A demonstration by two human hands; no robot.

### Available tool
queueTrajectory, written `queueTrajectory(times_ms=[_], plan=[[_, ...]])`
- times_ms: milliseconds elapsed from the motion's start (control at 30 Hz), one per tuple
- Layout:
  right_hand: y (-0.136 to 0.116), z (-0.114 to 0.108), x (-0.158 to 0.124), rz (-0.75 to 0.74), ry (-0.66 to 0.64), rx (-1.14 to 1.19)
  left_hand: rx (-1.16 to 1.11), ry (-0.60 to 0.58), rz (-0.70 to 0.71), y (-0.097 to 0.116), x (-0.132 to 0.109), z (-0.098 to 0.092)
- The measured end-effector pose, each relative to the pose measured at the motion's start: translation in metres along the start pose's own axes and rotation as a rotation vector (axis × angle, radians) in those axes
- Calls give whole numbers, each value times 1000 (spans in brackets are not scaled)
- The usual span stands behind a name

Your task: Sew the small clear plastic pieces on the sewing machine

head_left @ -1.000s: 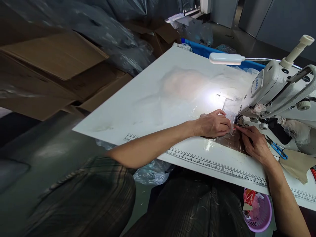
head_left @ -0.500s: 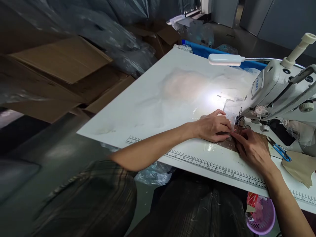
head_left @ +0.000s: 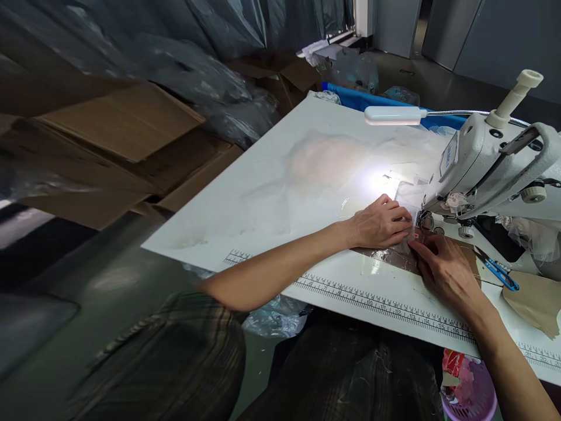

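Sheer white fabric [head_left: 408,194] lies at the needle and presser foot [head_left: 423,218] of a white sewing machine [head_left: 475,161]. Just left of the foot, my left hand [head_left: 379,224] presses on this fabric, its fingers bent and close together. My right hand [head_left: 447,268] rests in front of the needle, thumb and forefinger closed at the fabric's near edge, beside a small red mark. Both hands lie over a shiny brown plate [head_left: 405,262] set on the table. What is between the fingertips is partly hidden.
Blue thread snips [head_left: 502,273] and a tan scrap [head_left: 534,301] lie right of my right hand. A lamp [head_left: 392,116] lights the white table [head_left: 258,193], which has a printed ruler edge. Cardboard boxes [head_left: 127,126] stand left; a purple basket [head_left: 475,397] sits below.
The view has shifted slightly, so the machine sits lower and further left in the picture. My fingers stay by the needle, and the right fingertips have moved only a little along the fabric.
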State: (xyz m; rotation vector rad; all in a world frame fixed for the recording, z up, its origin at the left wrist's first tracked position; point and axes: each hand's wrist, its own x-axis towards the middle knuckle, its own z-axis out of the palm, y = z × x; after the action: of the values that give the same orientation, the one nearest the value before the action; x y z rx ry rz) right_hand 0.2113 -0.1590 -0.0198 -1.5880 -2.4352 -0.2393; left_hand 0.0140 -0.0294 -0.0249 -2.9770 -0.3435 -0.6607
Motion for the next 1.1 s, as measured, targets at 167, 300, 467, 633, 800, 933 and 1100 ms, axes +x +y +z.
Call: queueTrajectory(times_ms=[167, 300, 467, 633, 800, 933, 1100], plan=[[-1, -2, 0, 11, -42, 0, 26, -23, -1, 2, -1, 0], [-3, -5, 1, 21, -75, -30, 50, -50, -5, 3, 1, 0], [-5, -5, 5, 74, -107, -64, 27, -126, 10, -5, 12, 0], [-6, -2, 5, 104, -110, -66, -29, -140, -5, -11, 14, 1], [-10, -3, 4, 127, -117, -60, -38, -97, -20, -7, 9, 3], [-12, -4, 2, 136, -124, -40, -62, -100, -8, -7, 8, 3], [-12, -2, 0, 147, -113, -10, -94, -77, -25, -9, 6, 5]])
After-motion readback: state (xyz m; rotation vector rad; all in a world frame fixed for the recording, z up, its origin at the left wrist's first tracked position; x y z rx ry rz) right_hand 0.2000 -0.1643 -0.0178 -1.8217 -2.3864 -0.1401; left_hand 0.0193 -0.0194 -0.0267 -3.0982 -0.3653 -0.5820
